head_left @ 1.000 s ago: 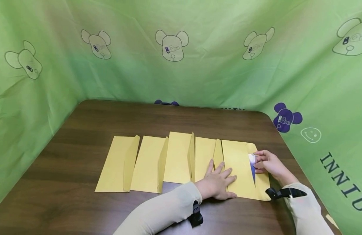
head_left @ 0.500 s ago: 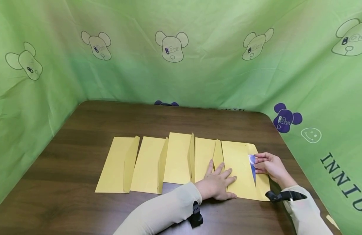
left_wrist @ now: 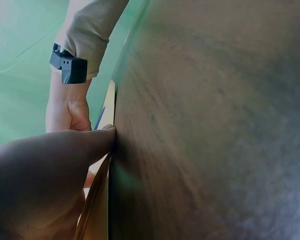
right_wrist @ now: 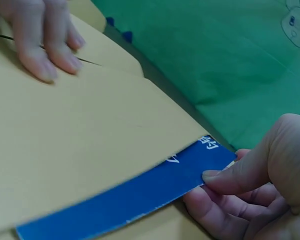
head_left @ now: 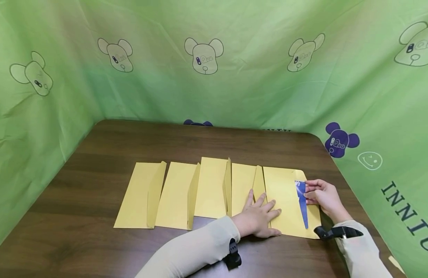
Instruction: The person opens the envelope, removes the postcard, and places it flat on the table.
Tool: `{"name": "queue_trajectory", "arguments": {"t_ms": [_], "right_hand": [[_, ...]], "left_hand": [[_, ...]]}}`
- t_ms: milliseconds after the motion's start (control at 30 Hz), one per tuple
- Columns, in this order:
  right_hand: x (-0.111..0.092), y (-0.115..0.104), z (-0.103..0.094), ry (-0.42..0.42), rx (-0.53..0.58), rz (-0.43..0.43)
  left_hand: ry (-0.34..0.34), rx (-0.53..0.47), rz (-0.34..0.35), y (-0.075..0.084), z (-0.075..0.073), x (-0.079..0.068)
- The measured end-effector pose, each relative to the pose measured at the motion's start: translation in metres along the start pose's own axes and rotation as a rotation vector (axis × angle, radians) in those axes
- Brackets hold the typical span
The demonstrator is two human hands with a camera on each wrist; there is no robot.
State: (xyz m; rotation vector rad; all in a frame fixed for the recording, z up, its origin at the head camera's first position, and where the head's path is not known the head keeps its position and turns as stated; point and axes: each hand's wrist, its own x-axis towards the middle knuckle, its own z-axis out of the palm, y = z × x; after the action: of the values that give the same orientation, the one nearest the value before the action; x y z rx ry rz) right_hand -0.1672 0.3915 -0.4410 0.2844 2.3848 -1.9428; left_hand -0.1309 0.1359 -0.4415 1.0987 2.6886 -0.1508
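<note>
My right hand (head_left: 326, 197) pinches the edge of a blue card with white characters (right_wrist: 140, 192) between thumb and fingers. The card sticks partway out of the mouth of the rightmost yellow envelope (head_left: 281, 200); its other part is hidden inside. My left hand (head_left: 257, 220) lies with fingers spread, pressing on that envelope's left side and on the neighbouring envelope (head_left: 242, 177). In the left wrist view, the left thumb (left_wrist: 97, 142) rests at the envelope's edge, close to the table. The right wrist view shows the left fingers (right_wrist: 37, 55) on the paper.
Three more yellow envelopes lie in a row to the left: a far-left envelope (head_left: 135, 197), a second envelope (head_left: 175, 193) and a middle envelope (head_left: 211, 189), with flaps on their right sides. They lie on a brown wooden table (head_left: 78, 185). Green printed cloth (head_left: 158, 77) surrounds its back and sides.
The blue card has slid a little to the right out of the envelope with my right hand, and more of its blue face shows. The left hand stays in place.
</note>
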Motion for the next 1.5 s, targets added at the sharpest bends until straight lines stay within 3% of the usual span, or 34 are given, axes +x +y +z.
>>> {"name": "queue_trajectory", "arguments": {"t_ms": [133,433,767,1100,1500], "right_hand": [[0.001,-0.001,-0.004,0.010,0.048,-0.009],[0.006,0.002,-0.010,0.028,-0.012,-0.027],[0.009,0.002,-0.017,0.140,-0.281,-0.065],[0.012,0.005,-0.021,0.217,-0.377,-0.141],[0.012,0.006,-0.033,0.321,-0.460,-0.147]], "left_hand": [[-0.007,0.006,-0.002,0.000,-0.002,-0.001],[-0.016,0.004,-0.005,0.001,-0.004,-0.002],[-0.023,0.010,-0.008,0.002,-0.003,0.000],[-0.022,0.000,-0.009,0.001,-0.004,-0.001],[-0.023,-0.011,-0.011,0.000,-0.004,-0.002]]}}
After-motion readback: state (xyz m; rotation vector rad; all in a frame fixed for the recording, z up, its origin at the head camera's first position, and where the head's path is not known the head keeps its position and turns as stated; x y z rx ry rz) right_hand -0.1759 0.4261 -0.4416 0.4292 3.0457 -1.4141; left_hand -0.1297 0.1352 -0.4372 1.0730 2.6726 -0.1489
